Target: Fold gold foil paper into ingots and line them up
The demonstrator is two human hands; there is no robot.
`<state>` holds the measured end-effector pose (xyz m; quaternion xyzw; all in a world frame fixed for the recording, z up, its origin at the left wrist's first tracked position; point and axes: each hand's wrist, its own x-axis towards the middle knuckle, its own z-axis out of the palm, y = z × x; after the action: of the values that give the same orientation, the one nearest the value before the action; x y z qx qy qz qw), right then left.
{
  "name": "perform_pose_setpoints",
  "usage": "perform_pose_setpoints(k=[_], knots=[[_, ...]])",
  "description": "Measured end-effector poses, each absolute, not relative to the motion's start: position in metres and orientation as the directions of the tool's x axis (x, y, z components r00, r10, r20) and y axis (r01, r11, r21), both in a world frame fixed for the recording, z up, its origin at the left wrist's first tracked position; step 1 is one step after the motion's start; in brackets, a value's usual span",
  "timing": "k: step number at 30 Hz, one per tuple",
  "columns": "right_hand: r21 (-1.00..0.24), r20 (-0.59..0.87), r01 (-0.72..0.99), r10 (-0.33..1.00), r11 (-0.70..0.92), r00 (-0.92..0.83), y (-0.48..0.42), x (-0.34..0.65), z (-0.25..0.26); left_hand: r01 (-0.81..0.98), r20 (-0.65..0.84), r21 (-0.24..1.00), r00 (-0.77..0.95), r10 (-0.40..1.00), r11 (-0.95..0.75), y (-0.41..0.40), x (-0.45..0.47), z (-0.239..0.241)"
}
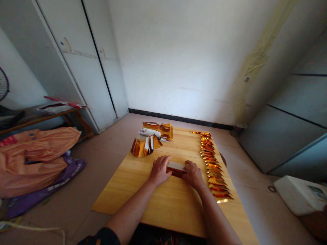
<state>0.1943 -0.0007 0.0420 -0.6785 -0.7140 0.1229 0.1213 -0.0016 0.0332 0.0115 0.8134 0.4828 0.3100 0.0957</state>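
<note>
A folded piece of gold foil paper [176, 167], white side up, lies on the wooden table [163, 200]. My left hand [159, 170] presses on its left end with fingers curled. My right hand [192, 174] grips its right end with fingers bent over it. Along the table's right edge runs a row of several finished gold folded pieces [212, 166]. At the far left of the table sits a heap of gold foil sheets [144, 146], and behind it a stack of gold paper bundles [163, 130].
Orange and purple plastic bags [38, 160] lie on the floor at left beside a low wooden bench [51, 115]. White wardrobe doors [84, 64] stand behind. A white box [298, 194] sits on the floor at right near grey cabinets [293, 129].
</note>
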Motion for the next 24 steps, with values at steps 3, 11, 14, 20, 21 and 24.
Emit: perform_pose_setpoints(k=[3,11,14,20,21,24], knots=[[-0.358,0.015,0.931,0.997,0.075,-0.074,-0.001,0.197,0.041,0.702,0.43,0.439,0.383,0.818,-0.56,0.032,-0.003,0.014],[-0.305,0.107,0.938,0.985,0.165,-0.138,-0.009,0.197,0.034,0.65,0.456,0.401,0.47,0.756,-0.646,0.033,-0.007,0.011],[-0.249,0.129,0.945,0.974,0.214,-0.187,-0.014,0.199,0.032,0.621,0.443,0.408,0.506,0.74,-0.669,0.034,-0.007,0.009],[-0.187,0.119,0.932,0.949,0.31,-0.292,-0.019,0.204,0.032,0.591,0.414,0.379,0.58,0.701,-0.712,0.028,-0.01,0.013],[-0.183,0.124,0.93,0.946,0.318,-0.299,-0.02,0.204,0.032,0.59,0.409,0.367,0.592,0.694,-0.719,0.026,-0.012,0.015],[-0.172,0.153,0.928,0.94,0.33,-0.306,-0.025,0.205,0.031,0.589,0.384,0.331,0.63,0.676,-0.737,0.021,-0.016,0.019]])
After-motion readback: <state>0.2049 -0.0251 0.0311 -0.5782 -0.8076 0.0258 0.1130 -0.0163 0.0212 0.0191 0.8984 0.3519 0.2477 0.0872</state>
